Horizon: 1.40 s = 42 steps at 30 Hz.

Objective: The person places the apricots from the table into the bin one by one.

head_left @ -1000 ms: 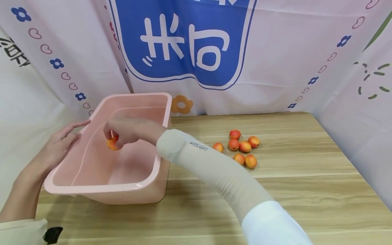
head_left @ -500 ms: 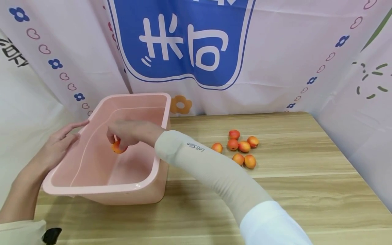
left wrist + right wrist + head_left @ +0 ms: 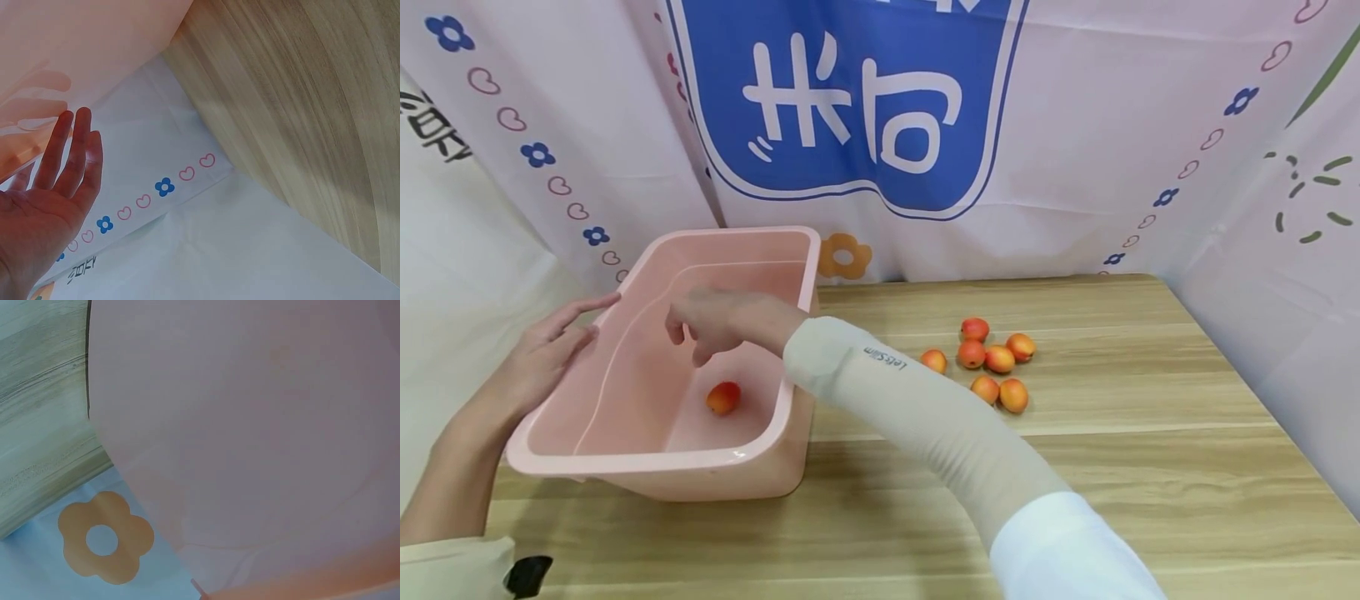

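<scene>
The pink plastic basin [image 3: 730, 460] stands at the left of the table. My left hand [image 3: 542, 358] rests along its left rim; the left wrist view shows that hand [image 3: 59, 187] with fingers extended against the outer wall. Inside the basin, my right hand [image 3: 711, 321] hangs with loosely bent fingers and holds nothing. Below it, a small orange-red fruit, apricot-like [image 3: 723, 398], shows over the basin's floor. Only the basin's wall [image 3: 250, 425] fills most of the right wrist view, and the right hand is hidden there.
Several more such fruits [image 3: 1000, 359] lie in a loose group on the wooden table [image 3: 1120, 467], right of the basin. My right forearm crosses the basin's right rim. A printed curtain [image 3: 1075, 167] hangs behind the table and along its sides.
The fruit that my right hand held has left its fingers and shows lower in the basin. My left hand keeps its place on the rim.
</scene>
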### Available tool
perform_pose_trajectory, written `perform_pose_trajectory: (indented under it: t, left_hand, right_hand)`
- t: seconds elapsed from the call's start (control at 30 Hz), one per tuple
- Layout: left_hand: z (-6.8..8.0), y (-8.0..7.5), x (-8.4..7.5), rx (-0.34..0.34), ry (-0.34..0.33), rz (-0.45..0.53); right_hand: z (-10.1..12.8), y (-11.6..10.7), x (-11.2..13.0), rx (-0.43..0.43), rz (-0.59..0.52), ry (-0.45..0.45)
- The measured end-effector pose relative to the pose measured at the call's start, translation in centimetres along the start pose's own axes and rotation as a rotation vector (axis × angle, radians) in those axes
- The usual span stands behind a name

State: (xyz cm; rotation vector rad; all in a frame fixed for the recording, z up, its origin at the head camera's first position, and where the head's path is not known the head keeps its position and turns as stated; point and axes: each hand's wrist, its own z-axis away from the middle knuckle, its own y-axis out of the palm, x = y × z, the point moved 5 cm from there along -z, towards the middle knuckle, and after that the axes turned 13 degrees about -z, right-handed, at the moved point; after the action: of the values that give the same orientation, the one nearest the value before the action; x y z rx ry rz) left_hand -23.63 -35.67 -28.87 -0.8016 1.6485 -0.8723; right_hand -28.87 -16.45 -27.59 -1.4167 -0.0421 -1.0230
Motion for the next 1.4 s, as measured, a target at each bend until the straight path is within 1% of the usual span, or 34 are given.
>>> perform_pose_trajectory:
  t: [0.13,0.23,0.3,0.37,0.53,0.7,0.87,0.97,1.07,1.13,1.27,1.4]
  left_hand:
    - [-0.1,0.2,0.2,-0.018,0.007,-0.008]
    - [-0.2,0.3,0.2,-0.017,0.007,-0.007]
    - [-0.2,0.4,0.3,-0.010,0.004,-0.006]
    - [-0.2,0.4,0.3,0.001,0.001,-0.002]
    - [-0.3,0.5,0.3,0.001,0.006,-0.003]
    - [-0.3,0.7,0.4,0.003,0.002,0.007]
    - [0.1,0.8,0.6,-0.026,0.016,0.002]
    - [0.3,0.7,0.7,-0.038,0.028,-0.001]
    - [0.4,0.7,0.8,-0.034,0.024,-0.001]
    - [0.4,0.6,0.8,-0.022,0.013,-0.002]
    - [0.1,0.4,0.6,-0.015,0.003,0.004]
    - [0.0,0.3,0.4,-0.026,0.015,0.020]
  right_hand:
    - [0.5,-0.2,-0.2,-0.007,-0.010,-0.033]
    - [1.1,-0.6,-0.3,-0.024,-0.022,-0.066]
    - [1.8,-0.9,-0.3,-0.037,-0.036,-0.104]
    - [2.5,-1.2,-0.3,-0.047,-0.074,-0.133]
    - [4.5,-2.1,-0.4,-0.072,-0.167,-0.197]
    - [6.4,-3.1,-0.5,-0.092,-0.169,-0.252]
    - [9.0,-4.1,-1.1,-0.125,-0.186,-0.331]
    - [10.9,-5.2,-2.3,-0.190,-0.178,-0.368]
    - [13.1,-6.4,-4.3,-0.278,-0.168,-0.372]
    - [14.6,-7.2,-5.9,-0.324,-0.183,-0.360]
    - [17.4,-8.3,-9.5,-0.401,-0.194,-0.286]
    - [19.0,-8.5,-13.1,-0.431,-0.201,-0.192]
